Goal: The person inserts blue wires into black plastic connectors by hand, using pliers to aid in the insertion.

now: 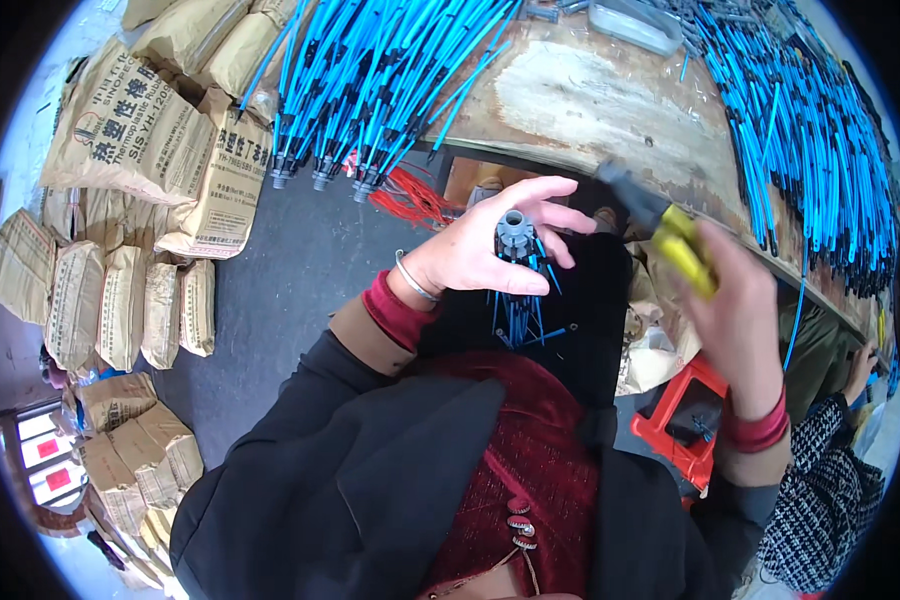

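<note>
"One wooden table (pixel 610 100) bears blue rods (pixel 820 150), we note. The hands?"

"We see the right hand (pixel 735 300) and left hand (pixel 475 240): the former clenched on a yellow-handled tool (pixel 678 245), the latter's fingers parted around a grey fitting (pixel 516 238); whether touching, we cannot tell."

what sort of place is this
Probably a workshop or small factory: heaps of thin blue rods lie on a worn wooden workbench, brown paper sacks are stacked at the left, and the wearer's right hand holds a yellow tool.
</note>
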Tool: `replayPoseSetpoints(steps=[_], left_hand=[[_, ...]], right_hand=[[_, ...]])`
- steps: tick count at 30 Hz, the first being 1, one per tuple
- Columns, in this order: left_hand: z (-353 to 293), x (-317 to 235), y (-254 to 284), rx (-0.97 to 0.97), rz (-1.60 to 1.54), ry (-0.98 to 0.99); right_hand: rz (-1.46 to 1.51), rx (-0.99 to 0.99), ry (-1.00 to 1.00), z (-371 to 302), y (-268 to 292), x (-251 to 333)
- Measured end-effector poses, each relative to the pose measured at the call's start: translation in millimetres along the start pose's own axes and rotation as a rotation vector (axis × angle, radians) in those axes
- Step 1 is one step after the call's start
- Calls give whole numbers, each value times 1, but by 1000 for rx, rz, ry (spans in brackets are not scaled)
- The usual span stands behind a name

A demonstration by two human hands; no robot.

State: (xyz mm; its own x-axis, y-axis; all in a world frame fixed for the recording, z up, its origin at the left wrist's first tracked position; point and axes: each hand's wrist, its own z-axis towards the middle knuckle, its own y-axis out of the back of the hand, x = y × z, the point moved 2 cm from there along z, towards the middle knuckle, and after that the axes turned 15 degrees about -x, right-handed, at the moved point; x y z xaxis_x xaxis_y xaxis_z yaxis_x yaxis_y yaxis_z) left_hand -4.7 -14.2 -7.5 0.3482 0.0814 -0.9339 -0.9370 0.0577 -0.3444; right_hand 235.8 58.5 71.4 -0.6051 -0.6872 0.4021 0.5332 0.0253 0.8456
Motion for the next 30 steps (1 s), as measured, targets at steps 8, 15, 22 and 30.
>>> replayPoseSetpoints(steps=[8,15,22,30], left_hand=[[-8,18,5,-167,182,-6],[-5,2,7,-462,197,-12],[5,-95,23,-506,47,-356],[19,-49,-4,-505,-815,-324]], right_hand=[[-491,-80,-172,58,-45,-60],[329,-428,10,15,-24,-18],[860,-231,-613,-118,-54,-53],[865,-273,-130,-103,-116,-34]])
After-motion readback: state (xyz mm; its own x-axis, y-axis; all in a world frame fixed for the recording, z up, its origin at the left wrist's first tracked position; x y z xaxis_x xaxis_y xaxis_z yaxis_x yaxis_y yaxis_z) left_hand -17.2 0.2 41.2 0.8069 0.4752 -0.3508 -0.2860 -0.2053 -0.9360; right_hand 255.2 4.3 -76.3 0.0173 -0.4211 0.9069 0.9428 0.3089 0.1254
